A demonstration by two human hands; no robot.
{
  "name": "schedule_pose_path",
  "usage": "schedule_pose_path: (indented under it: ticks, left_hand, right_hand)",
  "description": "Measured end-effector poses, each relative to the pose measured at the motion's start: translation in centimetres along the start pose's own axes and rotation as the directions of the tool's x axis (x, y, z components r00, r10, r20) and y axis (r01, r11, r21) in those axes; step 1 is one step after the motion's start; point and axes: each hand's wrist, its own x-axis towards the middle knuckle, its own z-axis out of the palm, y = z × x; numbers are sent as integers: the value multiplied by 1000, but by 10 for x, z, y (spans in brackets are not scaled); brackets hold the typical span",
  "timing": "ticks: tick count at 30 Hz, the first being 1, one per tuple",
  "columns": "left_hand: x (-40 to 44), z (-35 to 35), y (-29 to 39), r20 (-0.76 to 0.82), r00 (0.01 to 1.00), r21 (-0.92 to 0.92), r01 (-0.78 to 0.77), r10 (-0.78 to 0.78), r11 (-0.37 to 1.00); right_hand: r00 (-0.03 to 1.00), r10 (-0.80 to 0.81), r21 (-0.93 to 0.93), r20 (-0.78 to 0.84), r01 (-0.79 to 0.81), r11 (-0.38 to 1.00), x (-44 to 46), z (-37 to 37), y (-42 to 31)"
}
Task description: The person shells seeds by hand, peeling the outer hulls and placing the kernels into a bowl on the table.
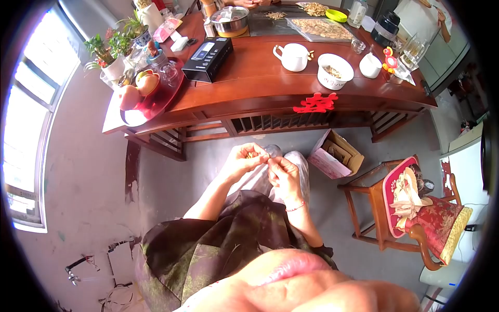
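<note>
Over my lap, my left hand (245, 162) and my right hand (284, 176) meet at the fingertips. Small yellowish-tan pieces (251, 155) show in the curled fingers of my left hand; their kind is too small to make out. My right hand is closed in a pinch against the left fingertips, and whatever lies between them is hidden. A beaded bracelet (295, 207) circles my right wrist. Beyond my knees, on the wooden table (249, 83), stand a white bowl (336, 80) with small bits inside and a white lidded cup (292, 58).
A black box (208, 60) and a red fruit tray (174, 86) are on the table's left. Flat tan pieces (322, 28) lie at the back. Below stands an open carton (332, 158); to the right is a chair (382, 218). Other people's hands show at the far side.
</note>
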Motion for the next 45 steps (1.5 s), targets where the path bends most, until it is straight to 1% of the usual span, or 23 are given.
schedule_pose_path:
  ticks: [2, 5, 7, 8, 10, 13, 18, 20, 23, 27, 29, 30, 31, 32, 33, 34, 35, 37, 38, 39, 41, 43, 45]
  left_hand:
    - [-1, 0, 1, 38, 999, -4, 36, -36, 999]
    - [-1, 4, 2, 9, 1000, -7, -18, 18, 1000]
    - [0, 3, 5, 7, 1000, 24, -16, 16, 1000]
    - [0, 3, 4, 4, 1000, 22, -12, 12, 1000]
    - [1, 3, 1, -21, 997, 72, -66, 68, 995]
    - [-1, 1, 1, -33, 999, 119, -30, 35, 992]
    - [-2, 7, 2, -80, 996, 118, -36, 46, 992]
    - [-3, 6, 1, -64, 998, 14, 12, -11, 1000]
    - [-3, 8, -1, -54, 999, -15, -5, 4, 1000]
    - [-2, 9, -7, -71, 997, 7, -23, 23, 1000]
    - [-3, 9, -9, -71, 995, -130, -73, 64, 989]
    - [-1, 7, -11, -91, 994, -149, -72, 59, 986]
    - [2, 4, -14, -102, 993, -203, -79, 59, 976]
    - [2, 3, -12, -106, 993, -222, -71, 49, 972]
    - [2, 3, -6, -110, 993, -243, -64, 38, 968]
    - [3, 0, -6, -108, 994, -287, -50, 20, 957]
    - [3, -1, -6, -109, 994, -329, -39, 3, 943]
    - [2, 1, -1, -96, 995, -333, -53, 22, 941]
    - [3, 0, -1, -93, 996, -379, -46, 12, 924]
    - [3, 0, -1, -90, 996, -424, -40, 2, 905]
    - [2, 0, -2, -67, 998, -402, -46, 20, 915]
    - [2, -1, -3, -44, 998, -380, -53, 39, 924]
    - [1, -3, -5, -49, 998, -374, -50, 34, 926]
  right_hand:
    - [1000, 3, -43, -13, -4, 999, -1, 1, -2]
    - [999, 9, -106, -39, -13, 994, -2, 2, -2]
    - [989, -131, -339, -71, 100, 935, -2, 8, -4]
    - [989, -127, -339, -73, 95, 936, -2, 9, -5]
    - [976, -211, -467, -62, 158, 870, -2, 10, -7]
    - [965, -248, -527, -89, 166, 833, -1, 10, -3]
    - [959, -271, -511, -87, 191, 838, -2, 11, -2]
    - [942, -326, -559, -85, 226, 798, -2, 13, -2]
    - [939, -333, -556, -90, 230, 798, -2, 11, -1]
    - [939, -315, -531, -136, 199, 824, -4, 13, -3]
    - [961, -210, -405, -178, 123, 906, -5, 13, -7]
    - [968, -180, -277, -174, 128, 952, -4, 12, -7]
    - [978, -141, -203, -152, 109, 973, -3, 8, -6]
    - [989, -97, -59, -112, 90, 994, -3, 0, -6]
    - [996, -60, 83, -65, 66, 994, -1, -7, -4]
    - [997, -70, 198, -13, 71, 978, 2, -12, -1]
    - [997, -69, 275, 21, 60, 960, 3, -16, -2]
    - [996, -63, 396, 63, 33, 917, 4, -16, -6]
    - [982, -103, 407, 158, 30, 913, 6, -18, -8]
    - [983, -102, 410, 150, 32, 912, 5, -17, -8]
    - [971, -116, 458, 210, 7, 889, 6, -15, -10]
    - [968, -126, 469, 217, 9, 883, 5, -14, -11]
    - [984, -82, 398, 157, 13, 918, 3, -13, -12]
